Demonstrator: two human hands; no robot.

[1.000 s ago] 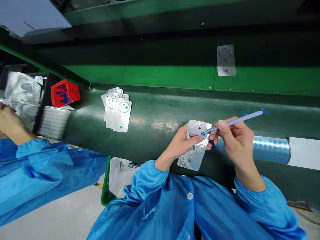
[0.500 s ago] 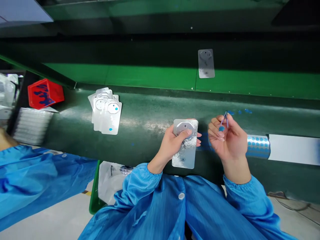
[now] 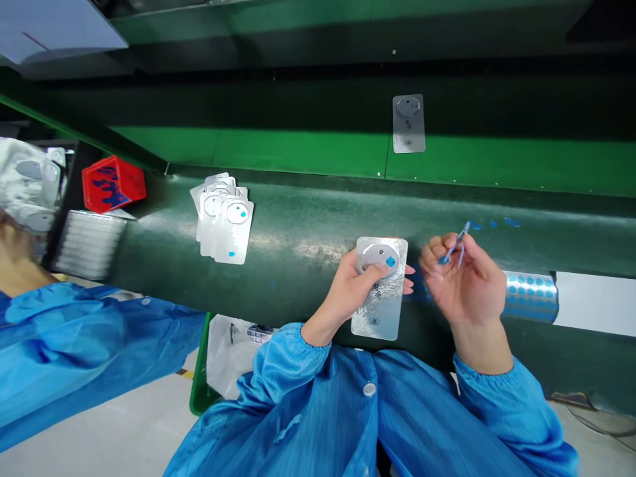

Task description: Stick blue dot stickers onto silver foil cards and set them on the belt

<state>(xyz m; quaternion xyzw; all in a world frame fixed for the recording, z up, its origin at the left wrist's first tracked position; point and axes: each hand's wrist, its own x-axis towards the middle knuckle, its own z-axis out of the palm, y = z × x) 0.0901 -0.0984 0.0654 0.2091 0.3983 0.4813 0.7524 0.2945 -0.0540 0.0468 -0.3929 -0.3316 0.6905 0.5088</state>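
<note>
A green bench (image 3: pixel 293 285) stretches across the view, with a sheet of round blue stickers (image 3: pixel 531 295) lying on it beyond the right hand and a fanned stack of silver plates (image 3: pixel 228 238) off to the left. The right hand (image 3: pixel 467 285) is half curled, palm turned up, pinching tweezers between thumb and fingers. The left hand (image 3: pixel 352 285) is wrapped round a silver plate (image 3: pixel 390 311) in front of the person, thumb across its face, fingertips showing past its right edge. The tweezers (image 3: pixel 466 230) point away from that plate, which bears one blue dot (image 3: pixel 391 262) just beside the thumb
</note>
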